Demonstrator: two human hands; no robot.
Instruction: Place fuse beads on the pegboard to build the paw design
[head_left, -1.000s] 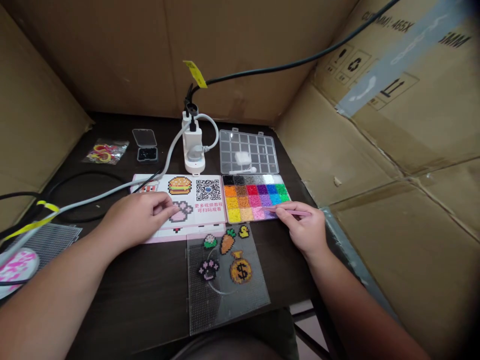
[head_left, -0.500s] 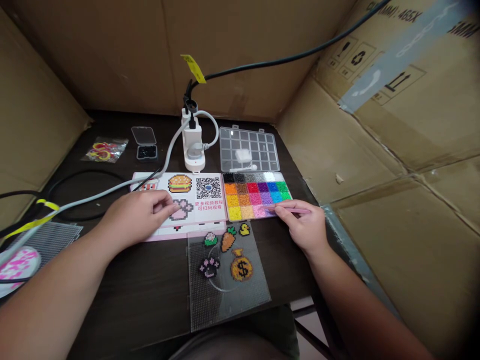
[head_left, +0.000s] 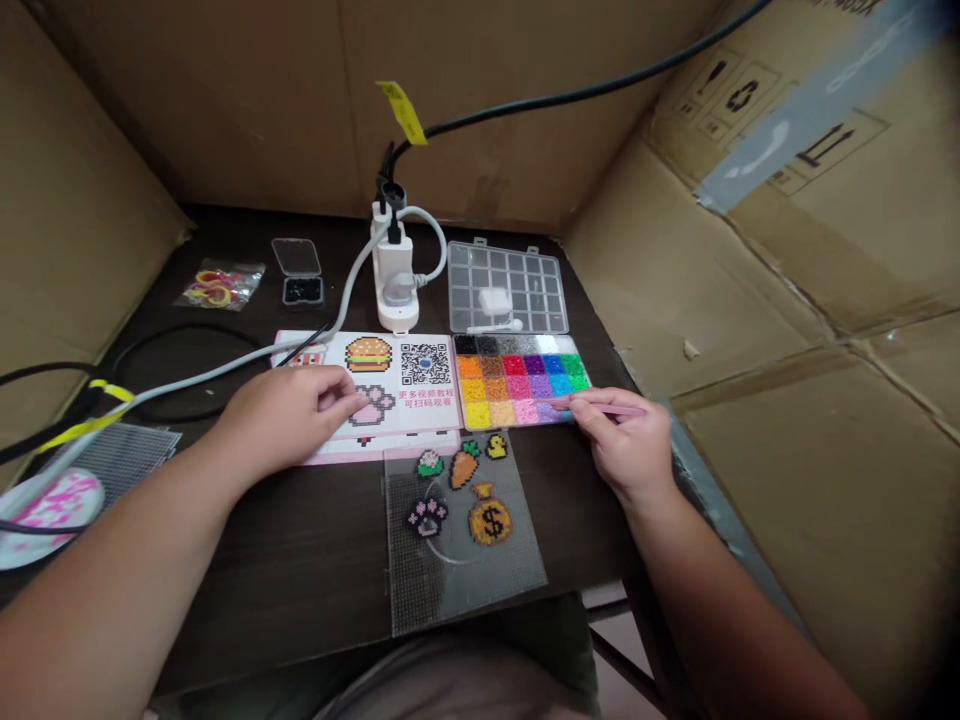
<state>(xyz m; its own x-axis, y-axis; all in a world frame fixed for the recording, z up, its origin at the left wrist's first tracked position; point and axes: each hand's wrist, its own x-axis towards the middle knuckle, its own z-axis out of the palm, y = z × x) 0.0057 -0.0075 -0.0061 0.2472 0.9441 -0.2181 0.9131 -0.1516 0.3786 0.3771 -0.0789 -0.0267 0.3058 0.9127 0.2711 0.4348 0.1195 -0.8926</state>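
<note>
From my head camera I see my right hand (head_left: 622,445) pinching the pink tweezers (head_left: 607,408) between thumb and fingers, the other fingers curled under. Their tip sits at the lavender compartment (head_left: 545,412) in the bottom row of the bead tray (head_left: 517,380); whether it touches a bead I can't tell. A light grip with the wrist low and steady should work best here, lifting one bead at a time. My left hand (head_left: 289,412) lies relaxed on the pattern card (head_left: 427,420), fingers loosely curled, pinching nothing, just beside the pink paw picture (head_left: 373,405). Below the tray lies a clear pegboard (head_left: 420,590) carrying a bead carrot (head_left: 463,468), money bag (head_left: 490,520), paw (head_left: 427,518), flower (head_left: 430,463) and duck (head_left: 496,446). Behind the tray sits a clear divided box (head_left: 540,285).
</note>
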